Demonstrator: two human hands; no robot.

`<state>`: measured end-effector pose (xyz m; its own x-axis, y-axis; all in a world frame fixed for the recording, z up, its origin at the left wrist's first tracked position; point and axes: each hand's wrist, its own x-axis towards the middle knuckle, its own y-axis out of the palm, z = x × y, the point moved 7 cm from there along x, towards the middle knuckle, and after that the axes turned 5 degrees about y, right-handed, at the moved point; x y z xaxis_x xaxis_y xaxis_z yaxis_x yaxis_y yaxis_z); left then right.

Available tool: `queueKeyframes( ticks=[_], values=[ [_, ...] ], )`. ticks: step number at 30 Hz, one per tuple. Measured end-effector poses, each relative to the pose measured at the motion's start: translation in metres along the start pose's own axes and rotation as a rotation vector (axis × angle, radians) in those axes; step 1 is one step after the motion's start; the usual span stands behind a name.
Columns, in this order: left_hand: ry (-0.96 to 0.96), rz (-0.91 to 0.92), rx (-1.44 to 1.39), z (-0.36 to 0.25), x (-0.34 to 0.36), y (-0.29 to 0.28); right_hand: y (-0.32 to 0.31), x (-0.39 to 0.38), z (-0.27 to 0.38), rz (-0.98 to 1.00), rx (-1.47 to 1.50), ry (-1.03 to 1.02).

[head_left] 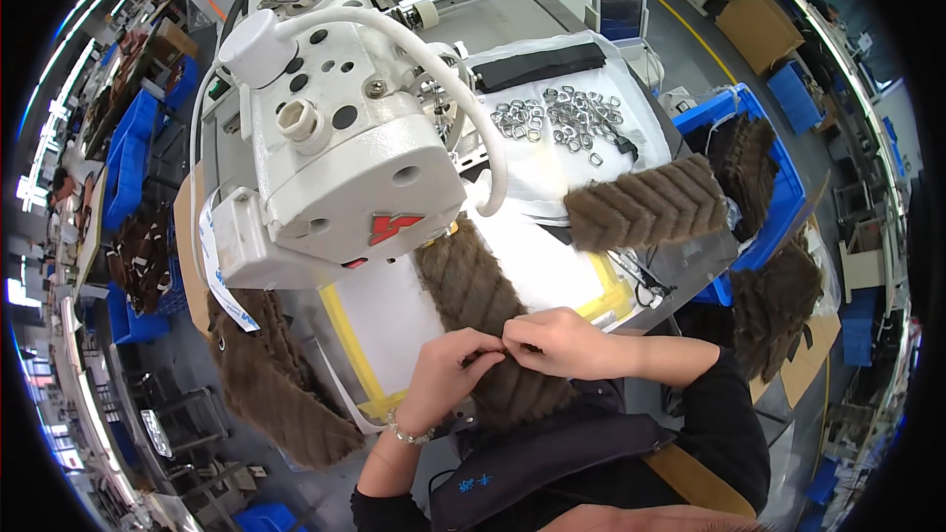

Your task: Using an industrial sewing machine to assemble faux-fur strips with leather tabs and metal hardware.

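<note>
A brown fur strip with diagonal ridges [458, 281] runs from under the white sewing machine head [345, 177] down over a white work surface edged with yellow tape [365, 365] toward my body. My left hand [453, 374], a beaded bracelet at its wrist, pinches the strip near its middle. My right hand [557, 343] pinches it just beside the left, both with curled fingers. Whatever small detail lies between the fingertips is hidden. Another ridged fur strip [641, 199] lies to the right, below a pile of metal rings [552, 118] on a white sheet.
A blue crate [769, 236] with fur pieces stands at my right; more fur [276, 394] hangs at the left. A black strip [537, 67] and a screen panel [618, 0] are at the back. Blue bins [138, 158] and cardboard boxes [757, 25] stand beyond.
</note>
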<state>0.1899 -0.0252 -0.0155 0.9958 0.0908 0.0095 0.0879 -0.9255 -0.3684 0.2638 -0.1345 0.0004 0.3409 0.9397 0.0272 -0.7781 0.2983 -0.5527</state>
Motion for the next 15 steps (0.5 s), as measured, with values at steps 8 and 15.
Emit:
queueKeyframes(
  ticks=[8,15],
  values=[
    [-0.068,-0.243,-0.150,0.012,-0.007,-0.016,-0.147,0.038,-0.073,-0.554,-0.062,0.299],
    [-0.006,-0.303,-0.193,0.015,-0.010,-0.022,-0.200,0.030,-0.114,-0.671,-0.649,0.334]
  ],
)
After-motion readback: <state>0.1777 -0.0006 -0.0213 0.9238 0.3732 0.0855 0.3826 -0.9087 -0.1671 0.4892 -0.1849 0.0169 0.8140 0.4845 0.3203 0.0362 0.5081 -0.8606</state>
